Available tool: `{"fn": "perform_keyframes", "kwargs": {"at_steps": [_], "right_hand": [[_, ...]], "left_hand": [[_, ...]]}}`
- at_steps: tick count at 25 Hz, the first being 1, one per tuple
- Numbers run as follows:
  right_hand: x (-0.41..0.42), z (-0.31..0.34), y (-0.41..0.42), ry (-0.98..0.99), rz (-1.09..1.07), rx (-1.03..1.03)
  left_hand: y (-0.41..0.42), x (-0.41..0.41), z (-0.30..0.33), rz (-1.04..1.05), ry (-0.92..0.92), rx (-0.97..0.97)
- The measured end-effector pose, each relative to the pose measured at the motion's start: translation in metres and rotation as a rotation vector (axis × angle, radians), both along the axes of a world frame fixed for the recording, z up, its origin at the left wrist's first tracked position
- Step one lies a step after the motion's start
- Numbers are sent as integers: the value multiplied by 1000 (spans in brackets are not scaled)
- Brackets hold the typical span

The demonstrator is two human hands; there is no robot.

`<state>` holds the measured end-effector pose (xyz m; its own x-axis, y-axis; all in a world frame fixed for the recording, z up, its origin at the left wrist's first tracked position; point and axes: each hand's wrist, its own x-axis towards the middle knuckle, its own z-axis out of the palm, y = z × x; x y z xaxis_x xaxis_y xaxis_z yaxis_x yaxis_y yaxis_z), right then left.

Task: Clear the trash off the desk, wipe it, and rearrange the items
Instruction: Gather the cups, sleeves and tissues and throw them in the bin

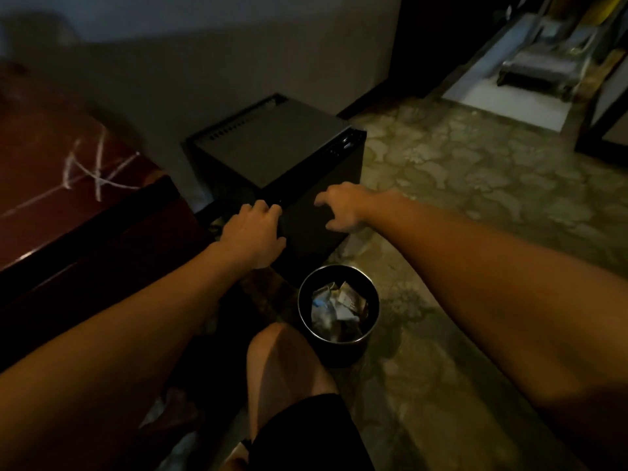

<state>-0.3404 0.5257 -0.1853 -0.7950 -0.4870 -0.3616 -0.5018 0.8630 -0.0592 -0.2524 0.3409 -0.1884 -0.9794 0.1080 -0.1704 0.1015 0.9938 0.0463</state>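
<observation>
A round black trash bin (370,348) stands on the floor, holding crumpled paper and wrappers (338,309). Behind it sits a black box-shaped cabinet (272,147), like a small fridge. My left hand (253,229) reaches to the cabinet's near left front corner, its fingers curled over the top edge there. My right hand (341,207) hovers in front of the cabinet's dark front face with fingers loosely bent, holding nothing. The dark red desk (68,171) lies at the left, its glossy top showing white streaks of reflected light.
My bare knee (282,362) is just left of the bin. The floor (475,185) has a mottled stone pattern and stretches off to the right. A grey wall stands behind the cabinet. A doorway with a metal object (537,69) is at the far right.
</observation>
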Motion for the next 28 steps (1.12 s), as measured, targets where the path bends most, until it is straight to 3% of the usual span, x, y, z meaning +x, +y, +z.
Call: {"fn": "perform_keyframes", "kwargs": {"at_steps": [11,28], "right_hand": [[36,127,-58,302,197,20],[86,223,-218,355,417,-70]], "left_hand": [[-28,35,124,8,266,-99],[-185,112,212,383,233,-166]]}}
